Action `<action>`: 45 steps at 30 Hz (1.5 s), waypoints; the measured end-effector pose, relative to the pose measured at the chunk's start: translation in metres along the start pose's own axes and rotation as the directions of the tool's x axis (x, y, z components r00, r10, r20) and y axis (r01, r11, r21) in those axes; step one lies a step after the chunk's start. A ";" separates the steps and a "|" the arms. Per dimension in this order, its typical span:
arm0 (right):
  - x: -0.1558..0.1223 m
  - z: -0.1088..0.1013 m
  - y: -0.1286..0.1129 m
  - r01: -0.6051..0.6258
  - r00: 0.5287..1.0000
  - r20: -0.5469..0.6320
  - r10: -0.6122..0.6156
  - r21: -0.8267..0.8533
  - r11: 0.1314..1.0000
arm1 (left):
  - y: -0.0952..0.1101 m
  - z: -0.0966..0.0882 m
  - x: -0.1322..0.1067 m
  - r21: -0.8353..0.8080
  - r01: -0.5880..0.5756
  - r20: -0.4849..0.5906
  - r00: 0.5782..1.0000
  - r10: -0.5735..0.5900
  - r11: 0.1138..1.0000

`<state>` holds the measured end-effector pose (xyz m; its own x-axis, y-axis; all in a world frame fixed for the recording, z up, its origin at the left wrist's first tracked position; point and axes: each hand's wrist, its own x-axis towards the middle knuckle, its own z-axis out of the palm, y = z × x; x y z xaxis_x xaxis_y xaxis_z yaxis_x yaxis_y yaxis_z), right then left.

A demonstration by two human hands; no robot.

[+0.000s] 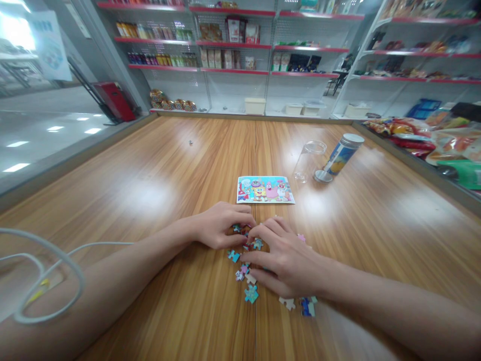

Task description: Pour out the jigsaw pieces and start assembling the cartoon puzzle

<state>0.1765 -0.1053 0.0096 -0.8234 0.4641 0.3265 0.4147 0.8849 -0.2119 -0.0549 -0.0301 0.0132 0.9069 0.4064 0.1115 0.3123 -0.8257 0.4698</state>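
Note:
A loose heap of small jigsaw puzzle pieces [233,256] lies on the wooden table, mostly blue, pink and white. My left hand [221,224] rests at the heap's far left edge, thumb and fingers apart, with some pieces showing between them. Over the heap's right part my right hand [281,255] is spread palm down, its fingers apart and touching pieces. It hides part of the heap. A turquoise piece [251,294] and a blue piece [307,307] lie nearer to me. Just beyond the hands is a cartoon picture card [266,190], flat on the table.
Behind the card to the right stand a clear plastic jar [308,159] and a blue canister [343,154], a round metal lid [323,176] beside them. A white cable [80,271] loops at left. Packaged snacks [406,133] lie past the right edge; stocked shelves [233,45] stand behind.

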 end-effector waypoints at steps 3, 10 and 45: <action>0.000 0.000 0.001 -0.013 1.000 -0.011 0.013 0.000 1.000 | 0.001 -0.002 0.000 -0.003 0.001 0.032 0.999 -0.001 1.000; -0.001 0.001 0.003 -0.014 1.000 -0.004 0.014 0.021 1.000 | 0.009 -0.005 0.002 0.102 0.013 0.089 0.996 -0.022 0.995; -0.003 0.008 0.009 0.045 0.997 -0.058 -0.042 0.042 0.998 | 0.014 -0.010 0.000 0.126 0.030 0.159 0.986 -0.050 0.992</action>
<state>0.1794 -0.0991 -0.0001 -0.8164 0.4279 0.3878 0.3610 0.9023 -0.2355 -0.0531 -0.0382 0.0285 0.9236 0.3798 -0.0526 0.3724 -0.8560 0.3585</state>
